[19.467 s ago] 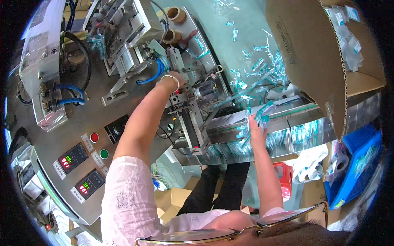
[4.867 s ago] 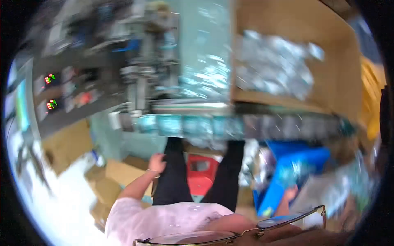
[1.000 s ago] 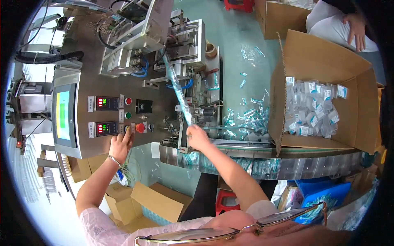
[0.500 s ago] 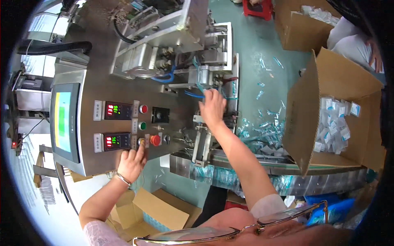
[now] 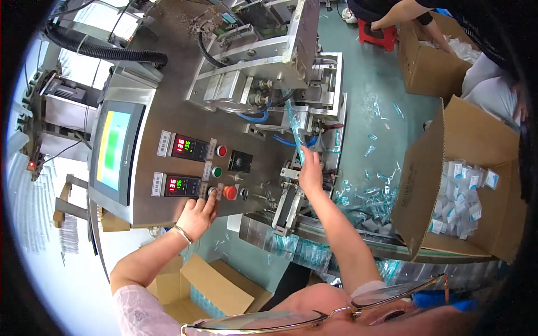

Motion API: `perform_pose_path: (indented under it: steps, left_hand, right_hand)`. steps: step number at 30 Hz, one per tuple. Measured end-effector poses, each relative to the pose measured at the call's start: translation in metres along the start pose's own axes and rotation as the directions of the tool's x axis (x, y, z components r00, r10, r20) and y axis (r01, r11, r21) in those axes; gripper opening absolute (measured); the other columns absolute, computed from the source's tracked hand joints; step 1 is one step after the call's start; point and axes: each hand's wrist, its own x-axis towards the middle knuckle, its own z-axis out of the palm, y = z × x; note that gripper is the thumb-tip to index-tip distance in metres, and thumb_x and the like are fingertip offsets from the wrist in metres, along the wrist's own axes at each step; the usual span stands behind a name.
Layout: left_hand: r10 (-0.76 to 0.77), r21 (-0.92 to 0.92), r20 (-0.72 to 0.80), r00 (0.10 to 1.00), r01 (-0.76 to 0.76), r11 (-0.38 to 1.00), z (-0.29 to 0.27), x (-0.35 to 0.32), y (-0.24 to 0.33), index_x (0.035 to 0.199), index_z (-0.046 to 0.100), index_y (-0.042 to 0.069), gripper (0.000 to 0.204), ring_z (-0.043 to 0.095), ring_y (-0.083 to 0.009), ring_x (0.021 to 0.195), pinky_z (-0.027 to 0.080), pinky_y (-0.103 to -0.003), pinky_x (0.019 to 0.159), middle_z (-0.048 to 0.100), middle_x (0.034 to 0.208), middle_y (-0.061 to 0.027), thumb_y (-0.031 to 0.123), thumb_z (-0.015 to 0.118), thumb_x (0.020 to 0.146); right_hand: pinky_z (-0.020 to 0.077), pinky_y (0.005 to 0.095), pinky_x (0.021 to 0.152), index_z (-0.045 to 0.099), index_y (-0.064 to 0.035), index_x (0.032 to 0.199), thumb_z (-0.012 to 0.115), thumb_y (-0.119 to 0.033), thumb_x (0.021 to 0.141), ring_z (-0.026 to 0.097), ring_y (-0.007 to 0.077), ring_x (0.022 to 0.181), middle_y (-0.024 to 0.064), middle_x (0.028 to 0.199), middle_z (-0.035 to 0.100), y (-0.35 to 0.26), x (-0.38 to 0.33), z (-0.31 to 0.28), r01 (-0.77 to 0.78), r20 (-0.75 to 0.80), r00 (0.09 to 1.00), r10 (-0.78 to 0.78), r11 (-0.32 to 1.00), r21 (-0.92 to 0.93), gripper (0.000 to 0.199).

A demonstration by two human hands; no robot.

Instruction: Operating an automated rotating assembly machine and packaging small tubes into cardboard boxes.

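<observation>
My left hand (image 5: 195, 217) has its index fingertip on a small push button (image 5: 212, 191) of the steel control panel (image 5: 168, 215). That hand holds nothing; its other fingers are bent. Over the machine's end, my right hand (image 5: 311, 172) has its fingers closed on a narrow strip of clear film with teal print (image 5: 295, 124), which runs up into the metal mechanism (image 5: 252, 87). Beside my left fingertip sits a red mushroom button (image 5: 230, 192), with a green button (image 5: 217, 172) and a red button (image 5: 221, 151) farther up the panel.
At the left stands a touchscreen (image 5: 115, 154). A conveyor (image 5: 358, 238) runs to the right, with teal packets (image 5: 370, 193) heaped behind it. An open carton (image 5: 414, 185) holds white packets. Another person's arm (image 5: 400, 14) reaches in at the top right. A second carton (image 5: 218, 285) lies below.
My right fingers have closed on the film strip, which now stretches taut upward. My left finger stays on the button. The whole view has shifted, and another person's arms have appeared at top right.
</observation>
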Motion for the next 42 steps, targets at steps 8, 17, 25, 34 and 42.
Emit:
perform_pose_path:
  steps: [8,17,25,34,42]
  left_hand:
    - [-0.002,-0.076,0.124,0.992,0.012,0.997,-0.013,0.011,-0.002,0.098,0.055,0.007,0.027,0.044,-0.0216,0.086,0.035,-0.035,0.071,0.043,0.120,-0.0094,0.022,0.049,0.076]
    - [0.157,0.085,0.255,0.954,-0.184,0.979,0.002,0.048,0.007,0.114,0.050,0.008,0.043,0.030,-0.0295,0.118,0.020,-0.053,0.098,0.040,0.123,-0.0086,0.027,0.047,0.076]
    - [0.227,0.098,0.018,0.974,-0.228,0.969,0.012,0.077,0.011,0.081,0.061,0.015,0.019,0.043,-0.0201,0.095,0.033,-0.037,0.077,0.054,0.093,-0.0042,0.026,0.049,0.073]
    - [0.305,-0.133,-0.026,0.952,-0.306,0.943,-0.007,0.061,-0.003,0.088,0.061,0.012,0.024,0.041,-0.0248,0.107,0.031,-0.036,0.087,0.055,0.100,-0.0063,0.024,0.048,0.072]
    - [0.299,0.109,-0.025,0.954,-0.294,0.950,-0.007,0.007,-0.018,0.100,0.056,0.007,0.032,0.036,-0.0285,0.114,0.031,-0.041,0.094,0.049,0.113,-0.0115,0.022,0.046,0.073]
  right_hand:
    - [0.0435,0.0425,0.070,0.050,-0.0108,0.112,0.043,0.006,0.071,0.052,0.0366,0.082,0.0170,0.091,0.047,-0.011,0.016,-0.024,0.014,0.195,0.980,0.033,0.971,-0.237,0.046]
    - [0.0448,0.0436,0.068,0.050,-0.0104,0.112,0.047,0.001,0.072,0.053,0.0363,0.079,0.0153,0.094,0.047,-0.011,0.017,-0.040,0.052,0.206,0.979,0.008,0.957,-0.284,0.041]
    - [0.0438,0.0441,0.065,0.052,-0.0113,0.109,0.045,0.002,0.073,0.053,0.0363,0.076,0.0150,0.089,0.047,-0.018,0.014,-0.050,0.056,0.173,0.985,-0.005,0.955,-0.290,0.038]
    - [0.0445,0.0444,0.066,0.051,-0.0135,0.110,0.048,-0.004,0.075,0.053,0.0354,0.079,0.0134,0.091,0.046,-0.018,0.017,-0.057,0.040,0.198,0.980,0.024,0.950,-0.311,0.037]
    - [0.0455,0.0437,0.068,0.050,-0.0128,0.112,0.058,-0.008,0.070,0.055,0.0338,0.079,0.0141,0.091,0.047,-0.026,0.016,-0.045,0.032,0.236,0.971,0.038,0.958,-0.284,0.043]
